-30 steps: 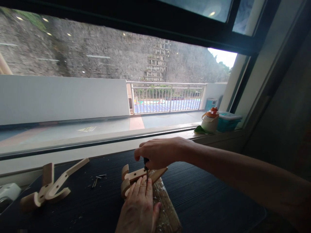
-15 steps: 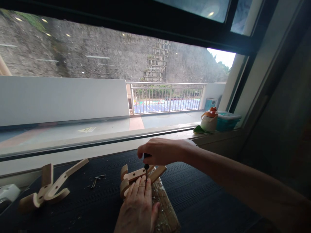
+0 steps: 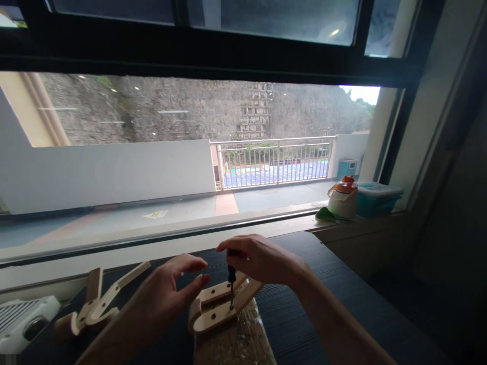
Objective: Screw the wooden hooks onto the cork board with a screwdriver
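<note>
- Bottle (image 3: 343, 204), plastic box (image 3: 378, 202): on the sill (image 3: 281, 229).
- Curved wooden hooks (image 3: 103, 302): left, on dark grained worktop (image 3: 312, 299).
- Right hand (image 3: 262, 259): fingers round screwdriver (image 3: 232, 276), upright on round-ended wooden piece (image 3: 220, 315) atop shiny block (image 3: 238, 344).
- Left hand (image 3: 173, 284): fingers open, nearby.

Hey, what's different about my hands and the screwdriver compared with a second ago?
Your left hand has lifted off the pale, curved wooden hook, moving up and leftward; it's now open, holding nothing. Your right hand still grips the black-handled metal screwdriver, its tip still on that hook.
</note>
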A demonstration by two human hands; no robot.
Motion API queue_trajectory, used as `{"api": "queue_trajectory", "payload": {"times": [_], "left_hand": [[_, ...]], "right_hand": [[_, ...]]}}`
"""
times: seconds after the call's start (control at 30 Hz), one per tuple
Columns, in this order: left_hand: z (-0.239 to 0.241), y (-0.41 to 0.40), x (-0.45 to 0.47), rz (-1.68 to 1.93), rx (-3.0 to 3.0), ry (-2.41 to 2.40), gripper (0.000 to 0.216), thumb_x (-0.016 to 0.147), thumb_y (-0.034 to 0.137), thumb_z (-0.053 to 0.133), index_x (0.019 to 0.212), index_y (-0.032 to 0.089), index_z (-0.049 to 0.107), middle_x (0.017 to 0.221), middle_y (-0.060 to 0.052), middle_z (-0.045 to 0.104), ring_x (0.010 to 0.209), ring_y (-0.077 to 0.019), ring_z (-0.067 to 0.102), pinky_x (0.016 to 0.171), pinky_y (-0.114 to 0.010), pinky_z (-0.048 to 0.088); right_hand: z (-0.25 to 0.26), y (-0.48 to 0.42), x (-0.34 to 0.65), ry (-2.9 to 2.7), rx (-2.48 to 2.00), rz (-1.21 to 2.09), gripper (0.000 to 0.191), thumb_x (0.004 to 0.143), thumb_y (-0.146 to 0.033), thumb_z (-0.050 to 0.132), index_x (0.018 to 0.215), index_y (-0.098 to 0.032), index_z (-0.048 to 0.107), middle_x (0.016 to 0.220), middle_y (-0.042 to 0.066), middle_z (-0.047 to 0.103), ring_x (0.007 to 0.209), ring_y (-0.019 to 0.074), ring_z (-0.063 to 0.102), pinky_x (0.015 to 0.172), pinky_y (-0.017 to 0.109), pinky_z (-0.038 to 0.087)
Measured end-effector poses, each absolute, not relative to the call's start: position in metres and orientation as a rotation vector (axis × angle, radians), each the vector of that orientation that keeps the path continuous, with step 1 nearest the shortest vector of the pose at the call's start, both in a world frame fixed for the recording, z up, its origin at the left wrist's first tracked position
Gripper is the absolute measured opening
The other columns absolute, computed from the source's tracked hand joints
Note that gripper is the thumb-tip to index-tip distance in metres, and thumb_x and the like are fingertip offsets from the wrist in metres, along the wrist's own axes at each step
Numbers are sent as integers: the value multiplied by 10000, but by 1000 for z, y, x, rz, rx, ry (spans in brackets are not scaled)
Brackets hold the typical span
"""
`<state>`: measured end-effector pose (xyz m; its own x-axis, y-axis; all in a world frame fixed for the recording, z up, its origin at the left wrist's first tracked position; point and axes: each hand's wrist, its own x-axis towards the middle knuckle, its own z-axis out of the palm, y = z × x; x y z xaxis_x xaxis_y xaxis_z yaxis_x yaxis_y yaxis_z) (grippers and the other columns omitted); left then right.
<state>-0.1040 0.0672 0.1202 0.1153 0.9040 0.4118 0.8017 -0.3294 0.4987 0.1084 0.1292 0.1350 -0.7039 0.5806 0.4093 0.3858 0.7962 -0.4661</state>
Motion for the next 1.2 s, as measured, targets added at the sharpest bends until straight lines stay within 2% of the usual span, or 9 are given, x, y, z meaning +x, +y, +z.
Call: {"api": "queue_trajectory", "payload": {"times": [0.17,0.3,0.43,0.57,0.67,0.83,0.97,1.1,1.2], "left_hand": [[94,83,-117,1056,1984,1560,331,778,498,556,914,225,685,962,-52,695,836,-196,645,737,-301,532],[80,82,-109,1140,2026,1522,257,776,452,586,860,229,682,932,-40,677,816,-168,626,732,-263,524],[80,77,-98,1032,2267,1458,221,751,414,623,867,237,685,904,-46,671,810,-172,633,725,-268,540],[83,72,-101,1008,2466,1471,195,748,396,631,866,249,682,924,-43,671,863,-180,639,750,-268,545],[83,73,-104,1117,2506,1505,197,758,394,626,887,253,678,963,-35,670,908,-180,638,767,-266,544],[72,82,-95,1298,2652,1447,160,752,326,643,885,242,671,961,-40,677,966,-204,611,804,-328,530],[60,86,-84,1369,2695,1442,129,762,262,631,889,243,644,915,-27,678,933,-203,607,868,-401,489],[57,83,-76,1515,2597,1541,150,756,312,638,887,246,610,893,-12,666,877,-199,631,918,-449,451],[58,82,-69,1630,2524,1578,124,772,356,612,839,252,600,823,15,680,802,-183,652,936,-455,436]], "right_hand": [[132,125,104,-2399,-580,468,218,840,-214,535,979,-164,695,854,30,670,677,87,543,618,188,373],[130,123,106,-2418,-620,399,304,831,-186,500,1084,-165,666,935,54,677,694,108,558,630,208,379],[130,123,110,-2449,-617,392,403,823,-147,464,1202,-157,601,1042,84,666,836,152,591,712,233,398],[131,122,111,-2443,-641,443,347,849,-193,486,1174,-162,606,894,63,679,755,134,584,669,223,393],[131,125,112,-2440,-667,471,308,843,-212,515,1128,-161,623,797,46,658,687,118,563,632,213,382],[131,127,113,-2420,-658,465,268,817,-206,555,1066,-151,637,780,37,640,667,108,537,608,206,364],[133,123,113,-2431,-615,460,242,837,-197,533,1046,-147,644,821,42,640,674,104,528,617,206,366],[134,118,111,-2428,-517,457,254,888,-183,454,1047,-153,650,972,73,626,792,120,569,686,213,390],[133,118,109,-2420,-496,473,272,893,-164,447,1082,-152,642,995,74,626,843,128,583,725,216,396]]}}
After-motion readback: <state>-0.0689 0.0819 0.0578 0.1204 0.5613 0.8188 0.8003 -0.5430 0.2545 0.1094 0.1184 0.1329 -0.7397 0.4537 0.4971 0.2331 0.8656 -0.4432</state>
